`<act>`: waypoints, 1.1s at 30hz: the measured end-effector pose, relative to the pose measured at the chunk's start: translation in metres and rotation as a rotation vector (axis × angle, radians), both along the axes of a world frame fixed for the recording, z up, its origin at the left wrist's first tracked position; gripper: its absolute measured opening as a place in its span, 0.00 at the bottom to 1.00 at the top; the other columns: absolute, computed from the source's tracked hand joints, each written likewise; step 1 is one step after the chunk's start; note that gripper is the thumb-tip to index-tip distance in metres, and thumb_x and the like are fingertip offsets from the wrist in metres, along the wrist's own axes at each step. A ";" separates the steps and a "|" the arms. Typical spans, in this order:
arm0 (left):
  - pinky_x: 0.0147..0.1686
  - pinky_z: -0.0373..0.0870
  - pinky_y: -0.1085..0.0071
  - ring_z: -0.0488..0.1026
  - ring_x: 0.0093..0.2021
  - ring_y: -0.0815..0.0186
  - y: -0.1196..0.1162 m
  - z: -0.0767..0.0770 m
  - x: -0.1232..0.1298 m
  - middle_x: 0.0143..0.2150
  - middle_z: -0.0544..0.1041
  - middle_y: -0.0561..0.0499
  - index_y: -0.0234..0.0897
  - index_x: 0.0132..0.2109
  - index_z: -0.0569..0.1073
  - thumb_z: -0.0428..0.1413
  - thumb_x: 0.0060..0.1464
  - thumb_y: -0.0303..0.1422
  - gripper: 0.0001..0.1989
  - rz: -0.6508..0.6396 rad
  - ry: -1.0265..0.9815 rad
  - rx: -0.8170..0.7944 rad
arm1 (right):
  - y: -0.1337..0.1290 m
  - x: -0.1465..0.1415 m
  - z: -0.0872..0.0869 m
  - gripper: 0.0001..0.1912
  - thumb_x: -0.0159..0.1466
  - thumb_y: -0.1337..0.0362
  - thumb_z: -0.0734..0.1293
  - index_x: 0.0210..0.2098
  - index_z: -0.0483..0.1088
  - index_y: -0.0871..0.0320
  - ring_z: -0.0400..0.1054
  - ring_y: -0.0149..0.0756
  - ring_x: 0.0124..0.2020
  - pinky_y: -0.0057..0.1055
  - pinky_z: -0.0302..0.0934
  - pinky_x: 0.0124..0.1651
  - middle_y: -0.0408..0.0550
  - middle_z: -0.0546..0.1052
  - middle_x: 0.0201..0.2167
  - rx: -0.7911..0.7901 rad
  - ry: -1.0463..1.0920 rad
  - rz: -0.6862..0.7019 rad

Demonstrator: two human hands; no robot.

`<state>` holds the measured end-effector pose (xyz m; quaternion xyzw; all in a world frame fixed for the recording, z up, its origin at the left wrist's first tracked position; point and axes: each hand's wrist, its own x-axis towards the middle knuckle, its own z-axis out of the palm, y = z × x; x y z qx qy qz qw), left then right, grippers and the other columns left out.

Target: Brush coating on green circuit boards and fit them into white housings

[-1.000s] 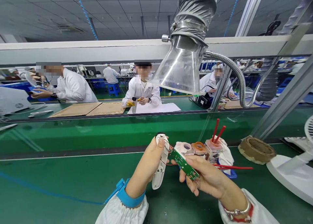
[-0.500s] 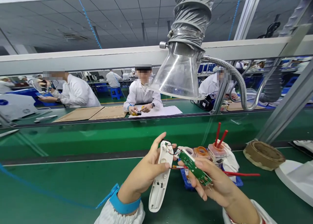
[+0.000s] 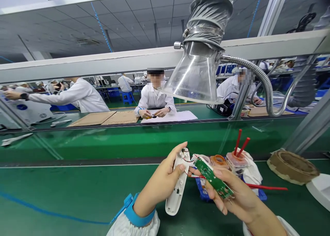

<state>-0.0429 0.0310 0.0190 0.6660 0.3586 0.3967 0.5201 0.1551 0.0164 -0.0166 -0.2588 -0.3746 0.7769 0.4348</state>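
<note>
My left hand (image 3: pixel 160 182) grips a long white plastic housing (image 3: pixel 178 191), its hollow inner side facing up. My right hand (image 3: pixel 233 198) pinches a narrow green circuit board (image 3: pixel 212 178) between thumb and fingers, just to the right of the housing. Thin red and black wires (image 3: pixel 189 160) run from the board to the top end of the housing. The two hands are close together but apart. Behind them, a blue tray (image 3: pixel 203 189) is partly hidden by my right hand.
Beyond my hands stand small containers with an orange ring (image 3: pixel 219 160), red sticks (image 3: pixel 239 142) and a white cloth (image 3: pixel 251 170). A brown tape roll (image 3: pixel 292 167) lies right, near a white fan base (image 3: pixel 318 194). A clear fume hood (image 3: pixel 194 77) hangs above. Co-workers sit beyond a glass partition (image 3: pixel 129 143).
The housing has turned so its inner side faces up, and my left hand has shifted its hold. The whole scene has slid right in view. The co-worker at left has stretched an arm out leftward.
</note>
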 end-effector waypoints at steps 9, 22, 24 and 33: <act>0.47 0.66 0.61 0.73 0.42 0.60 0.000 -0.006 0.005 0.39 0.77 0.50 0.48 0.63 0.54 0.47 0.60 0.35 0.25 0.019 0.023 0.045 | -0.002 0.006 0.005 0.16 0.59 0.55 0.67 0.32 0.70 0.64 0.67 0.28 0.13 0.18 0.59 0.14 0.49 0.75 0.21 0.016 0.026 0.026; 0.40 0.70 0.68 0.75 0.38 0.65 -0.005 -0.005 0.015 0.43 0.74 0.49 0.43 0.49 0.66 0.42 0.62 0.31 0.13 0.103 0.234 0.247 | -0.004 0.010 0.011 0.16 0.58 0.53 0.68 0.36 0.73 0.62 0.66 0.27 0.14 0.17 0.59 0.14 0.47 0.74 0.21 0.037 -0.039 -0.034; 0.44 0.67 0.67 0.73 0.43 0.62 -0.005 -0.002 0.016 0.41 0.76 0.49 0.41 0.48 0.68 0.42 0.61 0.29 0.13 0.137 0.320 0.340 | -0.005 0.009 0.012 0.17 0.58 0.53 0.68 0.38 0.73 0.61 0.66 0.27 0.14 0.17 0.59 0.14 0.47 0.73 0.21 0.033 -0.055 -0.045; 0.33 0.69 0.70 0.74 0.34 0.64 -0.011 0.001 0.014 0.37 0.77 0.52 0.45 0.54 0.65 0.45 0.59 0.31 0.16 0.040 0.243 0.165 | -0.005 0.012 0.011 0.17 0.56 0.53 0.69 0.35 0.73 0.61 0.63 0.26 0.12 0.19 0.58 0.14 0.46 0.72 0.19 0.002 -0.097 -0.121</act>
